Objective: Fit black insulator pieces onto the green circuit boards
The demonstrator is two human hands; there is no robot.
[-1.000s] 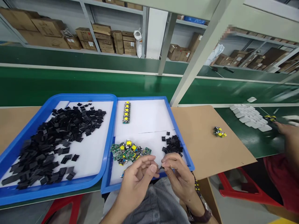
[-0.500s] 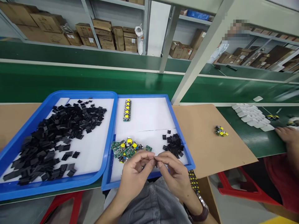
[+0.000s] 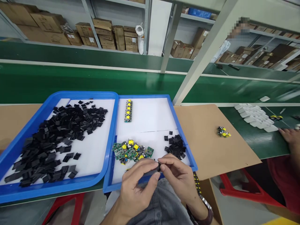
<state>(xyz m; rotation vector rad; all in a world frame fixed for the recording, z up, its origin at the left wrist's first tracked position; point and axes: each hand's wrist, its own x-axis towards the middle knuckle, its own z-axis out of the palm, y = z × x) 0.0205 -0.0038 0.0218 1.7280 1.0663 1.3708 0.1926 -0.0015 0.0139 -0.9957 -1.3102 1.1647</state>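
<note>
In front of my body, a small dark piece (image 3: 158,167) sits between my fingertips, mostly covered by them. My left hand (image 3: 137,184) is curled, its thumb and forefinger meeting the piece from the left. From the other side my right hand (image 3: 179,176) pinches it. Just beyond lie heaped circuit boards (image 3: 131,153) with yellow-topped parts, inside the smaller blue tray (image 3: 109,179). A pile of small black pieces (image 3: 175,146) is in that tray's right part, beyond my right hand. Further back, boards stand in a neat row (image 3: 128,111).
A larger blue tray (image 3: 93,180) on the left holds many black pieces (image 3: 67,125). Cardboard (image 3: 201,150) covers the bench at right, bearing a few boards (image 3: 223,132). White containers (image 3: 255,117) and another person's hand (image 3: 289,136) are further right. A post (image 3: 201,56) rises behind.
Both hands have come slightly lower, toward my body. My left hand has turned and its fingers have spread somewhat, so the dark piece shows more between the fingertips.
</note>
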